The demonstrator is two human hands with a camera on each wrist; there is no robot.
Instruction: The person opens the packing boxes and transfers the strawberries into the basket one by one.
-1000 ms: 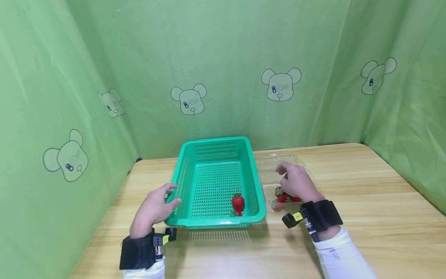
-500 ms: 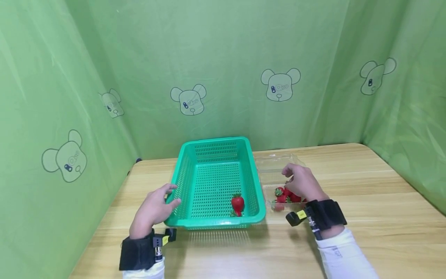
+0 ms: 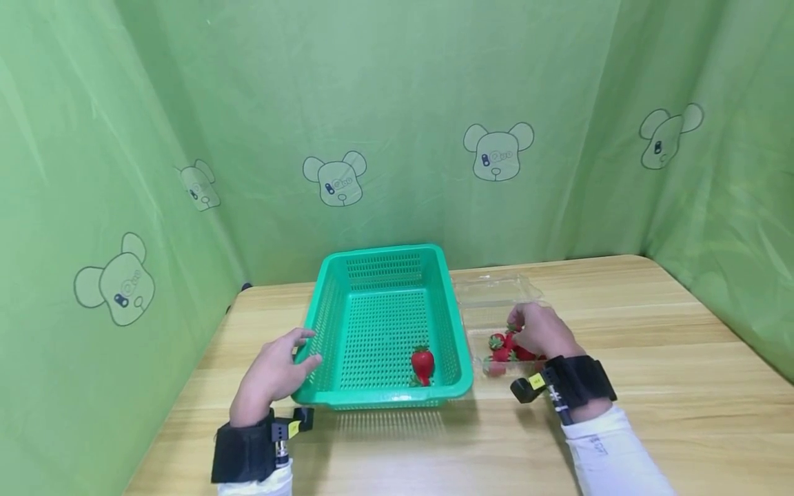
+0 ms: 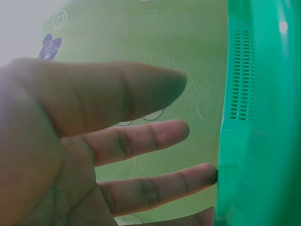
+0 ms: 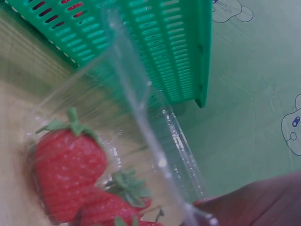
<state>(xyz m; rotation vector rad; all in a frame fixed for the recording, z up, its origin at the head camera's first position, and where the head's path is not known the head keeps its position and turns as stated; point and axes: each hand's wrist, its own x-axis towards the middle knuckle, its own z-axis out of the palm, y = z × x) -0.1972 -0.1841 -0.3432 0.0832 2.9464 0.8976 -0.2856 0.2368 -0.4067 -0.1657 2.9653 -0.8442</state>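
Observation:
A green plastic basket stands in front of me, with a red strawberry near its front right corner. My left hand is at the basket's left side, its fingers and thumb extended; in the left wrist view a fingertip meets the basket wall. To the right lies a clear plastic box holding several strawberries. My right hand reaches down into the box with bent fingers around a strawberry's leafy top; the hand hides whether they grip it. In the right wrist view, strawberries sit behind the clear wall.
Both stand on a wooden table. A green curtain with bear-head prints encloses the back and sides. Straps with small cameras are worn on both wrists. The clear box's raised lid lies toward the back.
My right hand has shifted slightly right, then lowered toward the strawberries, its fingertips closing in on one. The left hand and basket stay in place.

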